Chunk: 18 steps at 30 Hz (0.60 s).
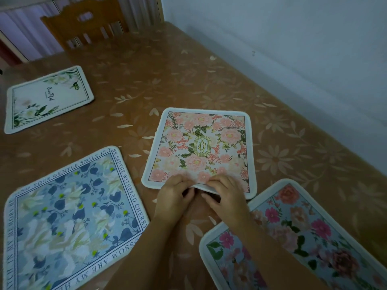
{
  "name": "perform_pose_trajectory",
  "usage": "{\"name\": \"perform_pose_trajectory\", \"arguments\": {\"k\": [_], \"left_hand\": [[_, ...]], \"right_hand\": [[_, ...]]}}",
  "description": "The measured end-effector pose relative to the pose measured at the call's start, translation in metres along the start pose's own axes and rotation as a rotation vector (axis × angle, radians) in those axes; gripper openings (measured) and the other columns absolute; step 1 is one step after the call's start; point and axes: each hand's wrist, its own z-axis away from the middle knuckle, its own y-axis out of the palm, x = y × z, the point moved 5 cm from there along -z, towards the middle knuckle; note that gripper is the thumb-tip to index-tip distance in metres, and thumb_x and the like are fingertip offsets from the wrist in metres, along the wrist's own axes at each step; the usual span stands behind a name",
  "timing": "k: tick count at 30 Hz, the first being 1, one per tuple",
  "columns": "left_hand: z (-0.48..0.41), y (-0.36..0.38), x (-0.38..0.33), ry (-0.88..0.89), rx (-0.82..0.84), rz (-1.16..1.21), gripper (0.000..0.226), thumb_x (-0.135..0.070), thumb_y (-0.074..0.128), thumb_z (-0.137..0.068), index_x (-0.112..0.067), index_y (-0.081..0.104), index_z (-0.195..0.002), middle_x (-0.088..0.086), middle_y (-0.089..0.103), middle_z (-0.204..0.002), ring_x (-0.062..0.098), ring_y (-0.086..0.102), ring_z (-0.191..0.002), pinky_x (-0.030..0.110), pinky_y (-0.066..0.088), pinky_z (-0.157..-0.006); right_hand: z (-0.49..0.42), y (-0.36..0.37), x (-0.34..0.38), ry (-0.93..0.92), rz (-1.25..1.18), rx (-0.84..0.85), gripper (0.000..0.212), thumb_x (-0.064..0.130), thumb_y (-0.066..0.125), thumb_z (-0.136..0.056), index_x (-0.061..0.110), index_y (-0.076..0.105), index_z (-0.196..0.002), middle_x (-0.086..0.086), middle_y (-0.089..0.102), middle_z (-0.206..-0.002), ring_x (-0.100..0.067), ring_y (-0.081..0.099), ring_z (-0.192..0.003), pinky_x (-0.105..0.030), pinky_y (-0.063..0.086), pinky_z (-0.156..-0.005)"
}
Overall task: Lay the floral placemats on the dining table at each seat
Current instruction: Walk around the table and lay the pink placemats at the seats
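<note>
- The left hand (173, 195) and right hand (224, 195) each pinched the near edge of the pink placemat (201, 147), fingers curled on top.
- That mat lay in the middle of the table (167, 70), its near edge slightly lifted.
- A blue placemat (69, 216) lay near left, a white placemat (48, 99) far left, and a rose-print placemat (293, 237) near right.
- A wooden chair (83, 24) stood at the far side.

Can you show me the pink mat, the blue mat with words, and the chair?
pink mat (201, 143): head view, on its oval middle badge.
blue mat with words (73, 206): head view, on its flowered middle.
chair (69, 24): head view, on its wooden backrest.
</note>
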Motion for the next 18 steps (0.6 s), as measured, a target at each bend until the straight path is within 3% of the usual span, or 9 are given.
{"name": "perform_pose_trajectory", "arguments": {"k": [3, 5, 8, 11, 18], "left_hand": [[-0.006, -0.012, -0.009, -0.010, -0.031, -0.010, 0.017, 0.001, 0.075, -0.068, -0.003, 0.072, -0.083, 0.011, 0.068, -0.078, 0.028, 0.063, -0.075, 0.038, 0.055, -0.061], [-0.009, -0.023, -0.015, -0.011, -0.068, 0.005, 0.017, 0.002, 0.076, -0.066, -0.004, 0.071, -0.082, 0.010, 0.068, -0.076, 0.026, 0.063, -0.071, 0.033, 0.053, -0.060], [-0.006, -0.045, -0.024, -0.011, -0.124, 0.029, 0.017, 0.003, 0.076, -0.066, -0.005, 0.072, -0.080, 0.008, 0.067, -0.073, 0.022, 0.063, -0.066, 0.027, 0.050, -0.057], [0.010, -0.068, -0.033, -0.020, -0.149, 0.042, 0.015, 0.003, 0.075, -0.067, -0.005, 0.071, -0.080, 0.008, 0.068, -0.075, 0.023, 0.063, -0.066, 0.034, 0.053, -0.059], [0.081, -0.108, -0.063, -0.035, -0.107, -0.044, 0.013, -0.005, 0.075, -0.070, -0.012, 0.073, -0.081, 0.002, 0.066, -0.070, 0.020, 0.059, -0.064, 0.024, 0.041, -0.058]], "right_hand": [[-0.006, -0.014, 0.007, -0.005, 0.004, -0.032, 0.024, -0.004, 0.072, -0.067, 0.005, 0.068, -0.089, -0.010, 0.067, -0.088, -0.029, 0.062, -0.083, -0.038, 0.052, -0.075], [-0.012, -0.026, 0.017, -0.013, 0.000, -0.067, 0.025, -0.007, 0.070, -0.066, 0.005, 0.068, -0.088, -0.011, 0.067, -0.087, -0.029, 0.062, -0.082, -0.036, 0.051, -0.074], [-0.017, -0.040, 0.038, -0.055, -0.015, -0.069, 0.021, -0.007, 0.069, -0.069, 0.004, 0.067, -0.087, -0.012, 0.066, -0.084, -0.029, 0.062, -0.078, -0.036, 0.053, -0.068], [-0.010, -0.053, 0.061, -0.074, -0.036, -0.042, 0.014, 0.000, 0.070, -0.072, 0.004, 0.068, -0.086, -0.011, 0.066, -0.081, -0.028, 0.062, -0.075, -0.037, 0.054, -0.063], [0.039, -0.081, 0.107, -0.040, -0.176, 0.090, 0.008, 0.009, 0.069, -0.077, 0.008, 0.068, -0.085, -0.008, 0.064, -0.081, -0.025, 0.058, -0.076, -0.044, 0.051, -0.067]]}}
